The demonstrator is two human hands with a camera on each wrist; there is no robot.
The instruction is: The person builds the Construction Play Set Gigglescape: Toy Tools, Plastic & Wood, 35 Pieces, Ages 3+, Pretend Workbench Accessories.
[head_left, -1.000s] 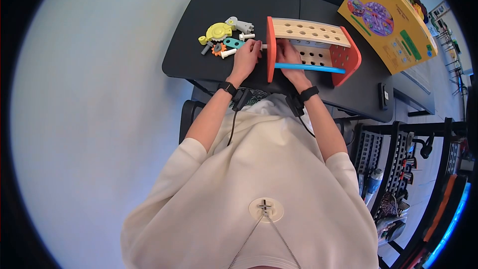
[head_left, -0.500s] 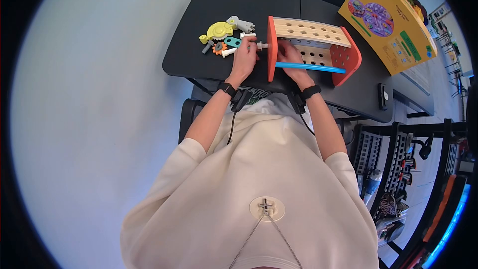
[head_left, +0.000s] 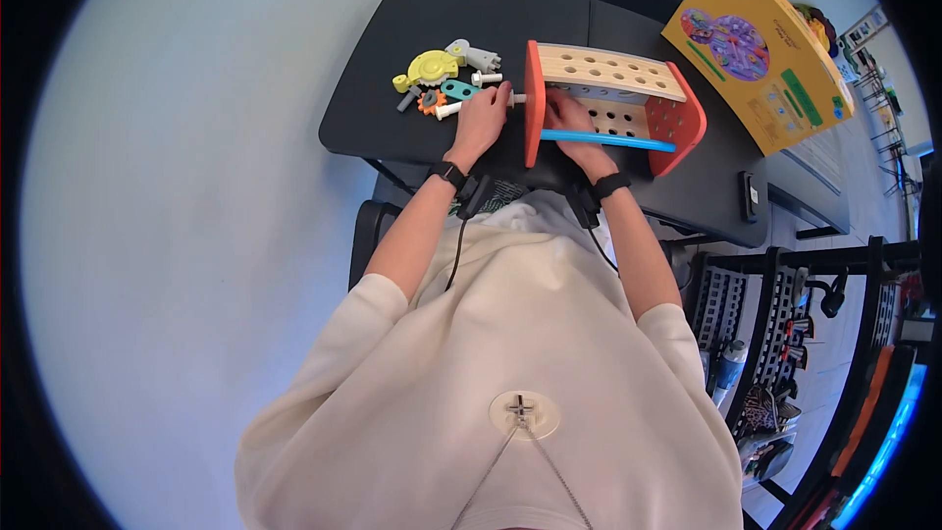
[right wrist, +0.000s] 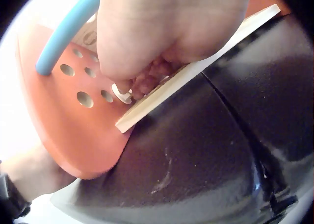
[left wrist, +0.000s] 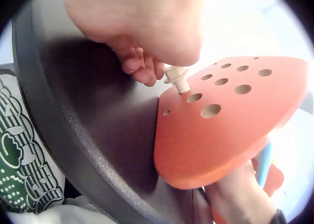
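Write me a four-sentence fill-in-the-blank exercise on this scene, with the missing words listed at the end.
1. The hand inside the toy frame is the person's ____ one.
2. The left hand is at a pale bolt, beside a panel pierced with round ____.
3. The rod along the frame's near side is ____.
4. The big cardboard box is mostly ____.

Missing words: right; holes; blue; yellow.

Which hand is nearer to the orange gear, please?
Left. The left hand is close beside the orange gear, on its right in the head view; the right hand is farther off, beyond the red panel.
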